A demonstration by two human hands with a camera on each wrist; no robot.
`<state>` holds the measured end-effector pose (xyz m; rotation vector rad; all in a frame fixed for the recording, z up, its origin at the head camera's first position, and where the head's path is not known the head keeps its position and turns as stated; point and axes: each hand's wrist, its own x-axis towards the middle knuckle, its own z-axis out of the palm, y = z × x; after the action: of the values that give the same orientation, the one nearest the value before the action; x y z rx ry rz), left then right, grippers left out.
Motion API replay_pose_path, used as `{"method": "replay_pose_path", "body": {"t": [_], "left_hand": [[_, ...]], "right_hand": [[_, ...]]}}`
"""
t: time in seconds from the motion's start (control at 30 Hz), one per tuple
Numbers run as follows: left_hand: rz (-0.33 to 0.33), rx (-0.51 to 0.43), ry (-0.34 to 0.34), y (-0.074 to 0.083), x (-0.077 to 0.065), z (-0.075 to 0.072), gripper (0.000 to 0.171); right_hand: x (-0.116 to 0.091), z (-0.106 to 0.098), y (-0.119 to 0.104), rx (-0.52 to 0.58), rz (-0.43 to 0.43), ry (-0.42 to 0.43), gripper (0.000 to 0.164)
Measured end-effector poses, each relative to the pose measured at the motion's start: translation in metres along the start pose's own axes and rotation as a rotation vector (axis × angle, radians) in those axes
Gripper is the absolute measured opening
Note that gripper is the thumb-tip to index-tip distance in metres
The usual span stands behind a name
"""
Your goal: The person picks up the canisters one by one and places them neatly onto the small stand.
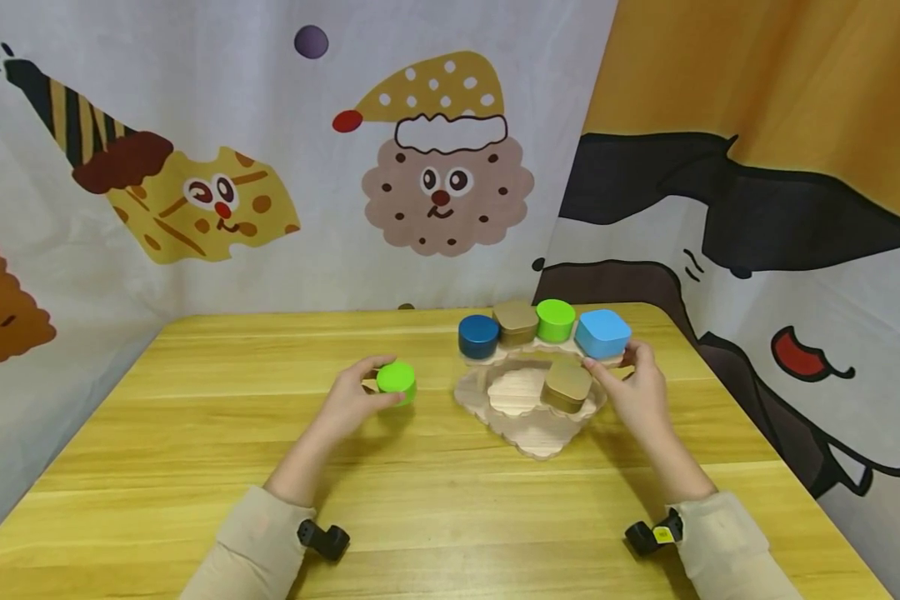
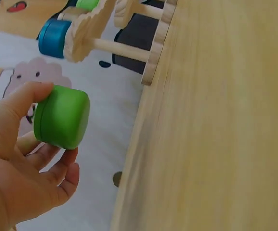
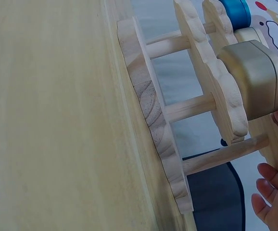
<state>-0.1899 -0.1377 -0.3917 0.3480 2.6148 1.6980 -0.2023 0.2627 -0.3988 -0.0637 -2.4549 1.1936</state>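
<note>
My left hand (image 1: 352,392) holds a small round green tin (image 1: 396,379) above the table, left of a tiered wooden stand (image 1: 506,429). In the left wrist view, thumb and fingers are around the green tin (image 2: 64,118), which has a lid seam. My right hand (image 1: 637,387) grips the right end of the stand's upper tier, beside a light blue square tin (image 1: 603,333). Along that tier also stand a dark blue round tin (image 1: 478,336), a gold square tin (image 1: 516,323) and another green tin (image 1: 555,321). Another gold tin (image 1: 567,385) sits on the tier below.
The stand is on the right half of a wooden table (image 1: 217,408), near its back edge. Wooden posts (image 3: 192,107) join its scalloped tiers to the base. A printed curtain (image 1: 255,67) hangs behind the table.
</note>
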Motion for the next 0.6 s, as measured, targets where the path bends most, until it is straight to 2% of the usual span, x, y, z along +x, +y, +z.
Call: {"method": "replay_pose_path", "body": {"t": [0.13,0.23,0.6], "left_hand": [[0.029,-0.018,-0.001,0.01,-0.002,0.006,0.06],[0.056,-0.04,-0.002,0.0,0.002,0.012,0.06],[0.119,-0.116,-0.017,0.018,-0.007,0.037,0.057]], "right_hand": [[0.0,0.001,0.0,-0.005,-0.004,0.002,0.069],[0.0,0.001,0.0,-0.008,-0.004,0.003,0.069],[0.0,0.001,0.002,-0.003,0.006,0.008,0.069]]}}
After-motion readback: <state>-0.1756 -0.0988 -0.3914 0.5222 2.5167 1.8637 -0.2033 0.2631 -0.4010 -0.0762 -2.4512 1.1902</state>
